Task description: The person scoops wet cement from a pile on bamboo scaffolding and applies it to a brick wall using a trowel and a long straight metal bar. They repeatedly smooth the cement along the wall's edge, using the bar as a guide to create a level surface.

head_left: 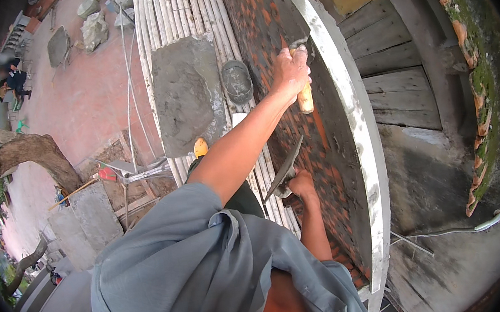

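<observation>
On the pole platform (157, 19) beside a brick wall (295, 124), one person plastering, as far as I can judge from where I stand. Left hand (292, 72) reached well out along the wall, fingers wrapped round the wooden handle (305, 99) of a trowel; its blade lies up by the grey face of the wall, near the pale edging (339, 79). Blade and mortar much the same colour, so I cannot tell whether they touch. Right hand (303, 185) nearer the body, closed on the back of a flat grey plate (285, 169), tilted, seen nearly edge-on; the grip itself is partly hidden.

Wall runs just to the person's right: grey mortar in smears, red brick showing through over much of the middle. On the poles to the left, a broad board (188, 92) spread with wet-looking mortar; a dark tub (237, 82) just beside it, between board and wall.

Step in hand, my reading: laying or smoothing a first coat by the edging. Next move would seem to call for steady, even pressure with the trowel, the plate held close to catch drops, then coating the bare brick.
</observation>
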The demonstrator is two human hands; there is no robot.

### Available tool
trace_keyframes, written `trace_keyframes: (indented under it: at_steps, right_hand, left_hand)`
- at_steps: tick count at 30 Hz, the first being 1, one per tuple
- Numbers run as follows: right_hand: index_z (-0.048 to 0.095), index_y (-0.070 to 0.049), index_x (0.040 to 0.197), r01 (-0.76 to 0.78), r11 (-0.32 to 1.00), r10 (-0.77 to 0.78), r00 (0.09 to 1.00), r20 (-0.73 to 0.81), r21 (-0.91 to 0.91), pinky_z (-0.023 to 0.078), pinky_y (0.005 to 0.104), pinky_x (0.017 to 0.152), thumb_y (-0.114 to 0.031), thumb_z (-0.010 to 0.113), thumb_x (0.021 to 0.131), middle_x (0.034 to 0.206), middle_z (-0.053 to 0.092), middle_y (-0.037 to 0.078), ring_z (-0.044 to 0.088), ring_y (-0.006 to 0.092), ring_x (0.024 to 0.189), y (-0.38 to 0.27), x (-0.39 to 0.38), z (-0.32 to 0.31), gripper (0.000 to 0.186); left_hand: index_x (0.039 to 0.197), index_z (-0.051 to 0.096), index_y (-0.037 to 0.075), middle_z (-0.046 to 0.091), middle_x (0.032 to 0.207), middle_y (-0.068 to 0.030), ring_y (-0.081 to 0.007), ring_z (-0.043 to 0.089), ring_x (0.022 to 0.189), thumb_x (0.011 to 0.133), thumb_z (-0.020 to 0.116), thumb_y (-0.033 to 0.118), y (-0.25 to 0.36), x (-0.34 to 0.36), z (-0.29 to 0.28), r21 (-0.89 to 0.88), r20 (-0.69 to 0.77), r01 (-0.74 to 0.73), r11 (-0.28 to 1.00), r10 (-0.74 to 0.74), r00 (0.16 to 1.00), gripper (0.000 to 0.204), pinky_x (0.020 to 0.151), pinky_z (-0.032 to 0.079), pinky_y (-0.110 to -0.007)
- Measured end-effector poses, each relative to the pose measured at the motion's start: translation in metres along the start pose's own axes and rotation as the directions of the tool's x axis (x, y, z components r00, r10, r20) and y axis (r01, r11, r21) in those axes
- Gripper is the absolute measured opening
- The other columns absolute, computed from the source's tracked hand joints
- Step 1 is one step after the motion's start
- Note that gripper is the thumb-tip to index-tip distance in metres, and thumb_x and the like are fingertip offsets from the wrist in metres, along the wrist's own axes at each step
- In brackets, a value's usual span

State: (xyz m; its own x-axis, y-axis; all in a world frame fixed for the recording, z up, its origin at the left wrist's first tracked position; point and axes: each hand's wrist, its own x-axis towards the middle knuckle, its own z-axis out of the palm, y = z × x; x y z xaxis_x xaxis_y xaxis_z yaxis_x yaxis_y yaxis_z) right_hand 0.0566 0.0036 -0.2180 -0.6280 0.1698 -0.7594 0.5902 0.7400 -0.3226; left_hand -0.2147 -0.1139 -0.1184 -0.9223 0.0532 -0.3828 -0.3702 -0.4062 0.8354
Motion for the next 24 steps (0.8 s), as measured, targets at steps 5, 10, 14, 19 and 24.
trace_keyframes:
  at_steps: [5,10,14,19,24]
  right_hand:
    - [0.076,-0.01,0.108,-0.018,1.0,0.018,1.0,-0.005,-0.022,0.054,0.0449,0.091,-0.003,0.065,0.073,0.102,0.075,0.023,0.071,0.0385,0.105,0.002,0.002,0.004,0.037]
    - [0.074,-0.01,0.113,-0.015,0.999,0.013,0.999,-0.05,-0.032,0.054,0.0442,0.093,-0.004,0.067,0.074,0.105,0.075,0.022,0.07,0.0385,0.107,-0.006,0.005,0.003,0.04]
    - [0.074,-0.007,0.112,0.018,0.994,-0.008,0.997,-0.083,0.112,0.054,0.0425,0.093,-0.002,0.068,0.076,0.108,0.075,0.021,0.071,0.0374,0.107,-0.013,0.02,0.002,0.038]
    - [0.073,-0.001,0.109,0.321,0.946,-0.299,0.907,-0.298,0.03,0.056,0.0391,0.09,-0.006,0.07,0.081,0.103,0.077,0.018,0.074,0.0327,0.101,-0.045,0.085,0.021,0.028]
    - [0.07,-0.001,0.116,0.597,0.79,-0.613,0.761,-0.214,-0.14,0.054,0.0423,0.093,-0.015,0.069,0.091,0.111,0.073,0.019,0.069,0.035,0.106,-0.11,0.138,0.041,0.029]
  left_hand:
    - [0.105,0.045,0.008,0.054,0.073,-0.0044,-0.0142,0.054,0.053,0.105,0.054,0.036,-0.004,-0.034,-0.002,-0.043,-0.01,0.125,0.991,-0.125,0.992,0.03,0.045,0.05,-0.033]
    - [0.103,0.046,0.009,0.055,0.075,-0.0024,-0.0123,0.056,0.058,0.107,0.054,0.035,-0.012,-0.068,-0.005,-0.117,0.201,0.156,0.981,-0.13,0.971,0.028,0.05,0.052,-0.031]
    - [0.103,0.049,0.006,0.053,0.074,-0.001,-0.0096,0.054,0.059,0.107,0.054,0.035,-0.006,-0.086,-0.081,0.096,0.41,0.014,0.995,-0.053,0.91,0.03,0.049,0.049,-0.028]
    - [0.117,0.054,0.003,0.053,0.075,-0.0007,-0.0086,0.054,0.062,0.108,0.052,0.035,0.006,-0.106,-0.23,0.569,0.462,0.21,0.795,-0.52,0.719,0.033,0.053,0.048,-0.026]
    - [0.116,0.058,0.002,0.053,0.071,-0.0015,-0.0105,0.055,0.06,0.105,0.055,0.038,-0.033,-0.11,-0.338,0.63,0.221,0.458,0.627,-0.71,0.668,0.038,0.054,0.049,-0.03]
